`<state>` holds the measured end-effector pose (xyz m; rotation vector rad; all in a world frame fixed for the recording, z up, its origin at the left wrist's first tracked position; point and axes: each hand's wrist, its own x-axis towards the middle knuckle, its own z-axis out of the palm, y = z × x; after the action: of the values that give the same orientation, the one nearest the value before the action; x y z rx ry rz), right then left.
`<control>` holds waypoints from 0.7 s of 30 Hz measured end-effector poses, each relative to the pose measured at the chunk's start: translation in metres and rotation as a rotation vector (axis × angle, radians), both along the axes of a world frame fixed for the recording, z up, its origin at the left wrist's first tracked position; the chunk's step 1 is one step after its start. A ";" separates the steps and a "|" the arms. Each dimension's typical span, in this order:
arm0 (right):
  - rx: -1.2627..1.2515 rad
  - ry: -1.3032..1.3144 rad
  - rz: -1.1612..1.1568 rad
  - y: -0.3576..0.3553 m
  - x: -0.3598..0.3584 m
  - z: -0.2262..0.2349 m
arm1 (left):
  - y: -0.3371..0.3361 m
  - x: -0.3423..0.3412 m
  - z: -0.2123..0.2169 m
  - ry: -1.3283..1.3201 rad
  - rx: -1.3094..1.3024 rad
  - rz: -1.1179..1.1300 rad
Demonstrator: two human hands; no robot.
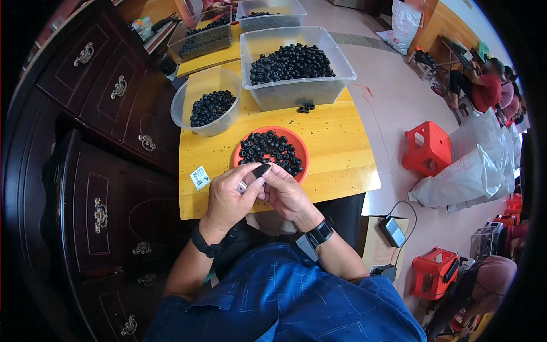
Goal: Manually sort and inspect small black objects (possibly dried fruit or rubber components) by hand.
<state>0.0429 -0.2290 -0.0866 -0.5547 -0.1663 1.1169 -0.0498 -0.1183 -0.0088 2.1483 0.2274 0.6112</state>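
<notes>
Both hands meet over the near edge of a red-orange bowl (304, 149). Between their fingertips is a small dark black piece (261, 170); its exact kind is hard to make out. My left hand (228, 194) pinches it from the left, with a pale band or wrap (243, 186) showing at one finger. My right hand (288, 194) closes on it from the right. Inside the bowl lie many small black ring-shaped parts (268, 145), hollow in the middle. The bowl rests on a yellow board (336, 154).
Behind stand a round clear tub (178, 108) and a large clear bin (296, 91) of black parts, with more bins beyond. A label (200, 178) lies at left. Dark drawers (114, 222) flank the left; red stools (427, 148), sacks (467, 176) and seated people are right.
</notes>
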 end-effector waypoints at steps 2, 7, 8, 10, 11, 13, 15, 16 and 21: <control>0.012 -0.027 -0.011 0.000 -0.002 0.002 | 0.002 0.001 -0.003 -0.035 0.056 0.004; 0.030 0.060 0.045 -0.002 -0.001 0.011 | 0.004 0.001 -0.009 -0.063 0.147 0.032; 0.028 0.062 0.044 -0.002 -0.001 0.010 | 0.004 0.002 -0.010 -0.104 0.150 0.032; 0.040 0.029 0.041 -0.001 0.001 0.007 | 0.004 0.003 -0.012 -0.143 0.151 0.029; 0.039 0.030 0.040 -0.001 0.001 0.007 | 0.003 0.004 -0.013 -0.163 0.148 0.036; 0.046 0.043 0.027 0.001 0.000 0.007 | 0.004 0.005 -0.015 -0.181 0.147 0.044; 0.042 0.055 0.002 0.003 -0.001 0.003 | 0.004 0.006 -0.017 -0.197 0.139 0.077; 0.037 0.065 -0.022 0.004 -0.002 0.003 | 0.005 0.005 -0.016 -0.195 0.141 0.081; -0.009 -0.065 -0.043 -0.003 0.006 0.004 | 0.010 -0.001 -0.001 0.073 -0.173 0.013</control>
<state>0.0487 -0.2316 -0.0823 -0.6010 -0.2051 1.0588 -0.0512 -0.1083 -0.0094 2.0047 0.3226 0.5014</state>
